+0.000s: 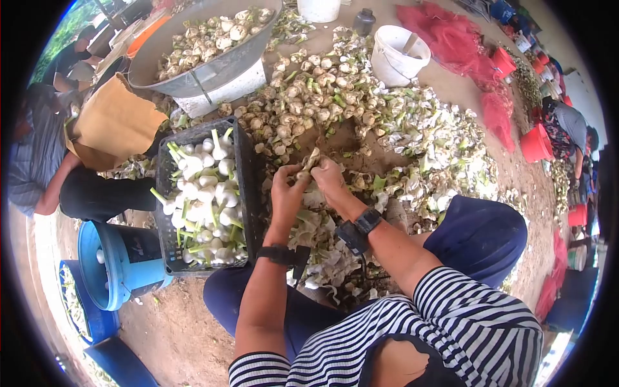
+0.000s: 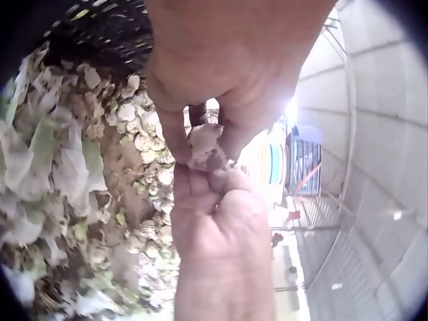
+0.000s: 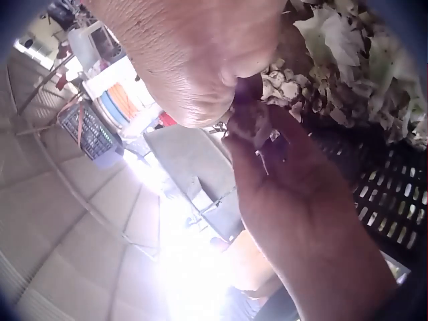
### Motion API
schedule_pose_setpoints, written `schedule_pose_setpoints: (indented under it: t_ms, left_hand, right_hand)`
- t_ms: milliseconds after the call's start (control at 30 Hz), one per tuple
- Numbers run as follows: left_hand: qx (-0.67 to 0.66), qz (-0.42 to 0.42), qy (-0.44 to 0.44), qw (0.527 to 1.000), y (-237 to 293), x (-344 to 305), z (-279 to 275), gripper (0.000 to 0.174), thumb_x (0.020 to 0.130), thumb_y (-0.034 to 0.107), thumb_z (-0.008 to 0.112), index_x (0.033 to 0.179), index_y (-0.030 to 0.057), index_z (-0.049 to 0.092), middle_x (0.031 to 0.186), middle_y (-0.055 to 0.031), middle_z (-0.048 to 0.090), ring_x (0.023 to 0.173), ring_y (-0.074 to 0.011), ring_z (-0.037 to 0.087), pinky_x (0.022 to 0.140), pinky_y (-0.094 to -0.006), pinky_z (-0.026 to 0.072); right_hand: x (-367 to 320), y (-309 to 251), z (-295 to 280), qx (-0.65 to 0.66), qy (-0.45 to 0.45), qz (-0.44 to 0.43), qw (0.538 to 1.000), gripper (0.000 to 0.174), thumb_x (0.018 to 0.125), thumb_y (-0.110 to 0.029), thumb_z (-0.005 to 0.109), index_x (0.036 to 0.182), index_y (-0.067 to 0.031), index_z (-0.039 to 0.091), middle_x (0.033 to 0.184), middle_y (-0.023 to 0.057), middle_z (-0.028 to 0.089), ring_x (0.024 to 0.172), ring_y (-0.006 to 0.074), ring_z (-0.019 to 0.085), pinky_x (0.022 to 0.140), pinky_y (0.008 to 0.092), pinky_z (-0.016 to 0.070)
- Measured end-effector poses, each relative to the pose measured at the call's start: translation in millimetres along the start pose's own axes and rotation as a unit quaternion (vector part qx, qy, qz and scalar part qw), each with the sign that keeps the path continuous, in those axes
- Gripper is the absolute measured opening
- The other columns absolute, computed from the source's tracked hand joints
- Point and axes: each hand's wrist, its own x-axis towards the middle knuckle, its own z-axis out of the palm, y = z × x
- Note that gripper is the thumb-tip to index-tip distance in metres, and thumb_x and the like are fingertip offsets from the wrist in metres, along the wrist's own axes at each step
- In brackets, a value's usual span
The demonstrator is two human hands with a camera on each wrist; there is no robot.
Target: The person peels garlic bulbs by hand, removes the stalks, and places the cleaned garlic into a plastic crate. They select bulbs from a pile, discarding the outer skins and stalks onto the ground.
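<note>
Both hands meet above the peelings in front of the person's lap. The left hand [image 1: 288,193] pinches a brownish, unpeeled garlic bulb [image 1: 304,174] between thumb and fingers. Curled against the bulb's upper side, the right hand [image 1: 330,180] grips its stem end. In the left wrist view the bulb [image 2: 206,144] shows pale with dark patches, held by fingers of both hands. The right wrist view shows the bulb [image 3: 251,127] in shade, partly covered by the fingers. A black crate [image 1: 248,213] of white, trimmed garlic [image 1: 206,193] stands left of the hands.
Unpeeled garlic [image 1: 303,97] lies heaped ahead, with peelings [image 1: 451,148] to the right. Behind the crate is a metal tub [image 1: 193,80] of garlic. A white bucket [image 1: 396,58] stands beyond the heap, blue buckets [image 1: 103,271] at left. Other people sit at both sides.
</note>
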Motion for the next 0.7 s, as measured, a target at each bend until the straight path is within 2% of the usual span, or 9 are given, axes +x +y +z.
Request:
schedule_pose_setpoints:
  t_ms: [67, 167, 200, 300, 400, 500, 533, 600, 700]
  left_hand:
    - [-0.373, -0.181, -0.049, 0.909, -3, 5, -3, 0.020, 0.092, 0.011, 0.060, 0.111, 0.0093, 0.055, 0.098, -0.0056, 0.063, 0.083, -0.0192, 0.063, 0.070, -0.0306, 0.0532]
    - [-0.461, -0.205, -0.054, 0.862, -11, 7, -5, 0.013, 0.099, 0.016, 0.051, 0.111, 0.0109, 0.054, 0.097, -0.0033, 0.063, 0.077, -0.0145, 0.062, 0.064, -0.0262, 0.0520]
    - [-0.470, -0.211, -0.060, 0.855, -16, 8, -6, 0.014, 0.099, 0.018, 0.051, 0.111, 0.0103, 0.053, 0.096, -0.0034, 0.063, 0.076, -0.0148, 0.062, 0.063, -0.0265, 0.0516]
    - [-0.430, -0.178, -0.047, 0.884, -9, 6, -9, 0.018, 0.098, 0.020, 0.055, 0.111, 0.0087, 0.054, 0.099, -0.0033, 0.062, 0.080, -0.0135, 0.061, 0.067, -0.0266, 0.0500]
    - [-0.259, -0.088, -0.063, 0.960, 0, 4, -1, 0.027, 0.092, 0.016, 0.061, 0.117, 0.0060, 0.054, 0.103, -0.0041, 0.059, 0.091, -0.0138, 0.058, 0.078, -0.0269, 0.0482]
    - [-0.026, 0.047, -0.051, 0.997, 10, 2, 1, 0.045, 0.081, 0.010, 0.069, 0.123, 0.0011, 0.055, 0.114, -0.0089, 0.058, 0.101, -0.0173, 0.056, 0.088, -0.0287, 0.0457]
    - [-0.045, 0.030, -0.037, 0.998, 6, 3, 0, 0.044, 0.081, 0.008, 0.069, 0.122, 0.0004, 0.056, 0.113, -0.0091, 0.058, 0.105, -0.0189, 0.055, 0.093, -0.0313, 0.0434]
    - [-0.206, -0.065, -0.029, 0.976, 14, 4, -4, 0.037, 0.089, 0.009, 0.062, 0.124, 0.0002, 0.053, 0.114, -0.0088, 0.057, 0.104, -0.0193, 0.056, 0.090, -0.0305, 0.0459]
    - [-0.202, -0.077, -0.054, 0.975, 42, -2, -11, 0.033, 0.095, 0.015, 0.056, 0.122, -0.0024, 0.051, 0.112, -0.0084, 0.057, 0.099, -0.0187, 0.057, 0.080, -0.0303, 0.0501]
  right_hand:
    - [0, 0, -3, -0.072, 0.008, -0.043, 0.996, 0.011, 0.083, -0.002, 0.050, 0.090, 0.0031, 0.057, 0.080, 0.0026, 0.058, 0.069, 0.0093, 0.049, 0.060, 0.0291, 0.0424]
    - [-3, -2, -5, -0.076, 0.010, -0.085, 0.993, 0.013, 0.085, -0.004, 0.051, 0.094, 0.0024, 0.058, 0.085, 0.0029, 0.059, 0.074, 0.0087, 0.050, 0.064, 0.0273, 0.0435]
    - [-5, -3, -4, -0.059, 0.008, -0.094, 0.994, 0.014, 0.087, -0.004, 0.051, 0.096, 0.0017, 0.059, 0.088, 0.0028, 0.060, 0.077, 0.0082, 0.052, 0.067, 0.0261, 0.0447]
    - [-19, -46, -6, 0.191, -0.116, 0.079, 0.972, 0.017, 0.092, -0.007, 0.051, 0.104, 0.0006, 0.060, 0.094, 0.0041, 0.063, 0.085, 0.0105, 0.057, 0.077, 0.0274, 0.0475]
    - [-22, -63, -16, 0.197, -0.124, 0.137, 0.963, 0.023, 0.095, -0.013, 0.053, 0.113, 0.0006, 0.059, 0.099, 0.0059, 0.065, 0.087, 0.0149, 0.061, 0.079, 0.0311, 0.0494]
    - [-25, -87, -21, -0.070, -0.160, 0.005, 0.985, 0.031, 0.095, -0.029, 0.059, 0.102, 0.0016, 0.063, 0.098, 0.0027, 0.061, 0.086, 0.0085, 0.054, 0.072, 0.0288, 0.0454]
    - [-18, -75, -33, -0.270, -0.159, -0.043, 0.949, 0.031, 0.094, -0.028, 0.059, 0.098, 0.0032, 0.063, 0.090, 0.0068, 0.062, 0.082, 0.0121, 0.055, 0.070, 0.0324, 0.0455]
    - [-17, -74, -27, -0.242, -0.124, -0.052, 0.961, 0.034, 0.095, -0.028, 0.058, 0.096, 0.0049, 0.061, 0.082, 0.0149, 0.062, 0.079, 0.0158, 0.057, 0.070, 0.0368, 0.0466]
    - [-22, -66, -22, -0.148, -0.135, -0.126, 0.972, 0.028, 0.093, -0.023, 0.062, 0.102, 0.0025, 0.062, 0.086, 0.0113, 0.063, 0.086, 0.0154, 0.059, 0.075, 0.0354, 0.0476]
